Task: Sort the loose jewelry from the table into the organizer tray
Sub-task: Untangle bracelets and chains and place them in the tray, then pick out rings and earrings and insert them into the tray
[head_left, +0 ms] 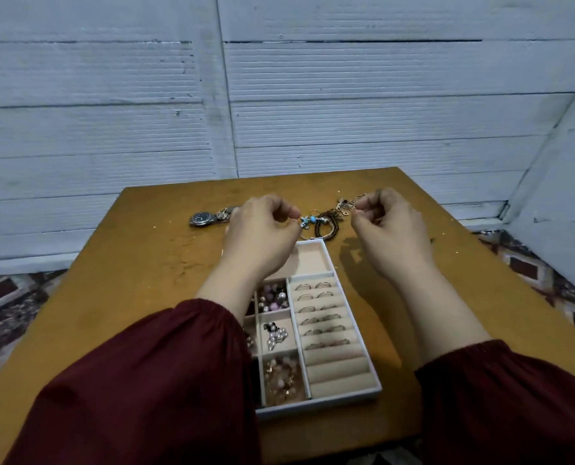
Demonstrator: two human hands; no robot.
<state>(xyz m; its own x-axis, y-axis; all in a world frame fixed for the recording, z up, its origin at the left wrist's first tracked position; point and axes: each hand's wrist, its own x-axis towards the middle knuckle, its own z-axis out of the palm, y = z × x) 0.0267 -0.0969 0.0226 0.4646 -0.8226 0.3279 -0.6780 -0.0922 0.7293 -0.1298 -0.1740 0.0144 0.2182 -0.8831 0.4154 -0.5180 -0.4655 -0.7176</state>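
Nearest us are two dark red sleeves, the left sleeve (138,380) covering the tray's near left corner and the right sleeve (514,397) off to the side. Between them the tray (319,406) sits on the table (128,263), its long side running away from us.

In the tray's left column we see beads (272,298), a pearl cluster (277,335) and pink pieces (282,377), each in its own compartment. In the right column, rings (316,308) stand in the farther slots of the ring rolls.

The loose jewelry lies in a row along the table's far side, beyond the tray. From the left, a watch (202,218) lies flat, its band end hidden behind the left hand (262,229). That hand hovers over the tray's far left corner with fingers curled and thumb tip meeting the forefinger. We cannot tell whether anything is pinched there.

Just right of those fingertips lies a blue-bead bracelet (307,220), touching dark cords (328,226).

Next come the chains (346,204), a fine tangle. The right hand (390,226) is raised beside the tray's far right corner with its fingers curled in. Thumb and forefinger are closed together on a strand of the chains.
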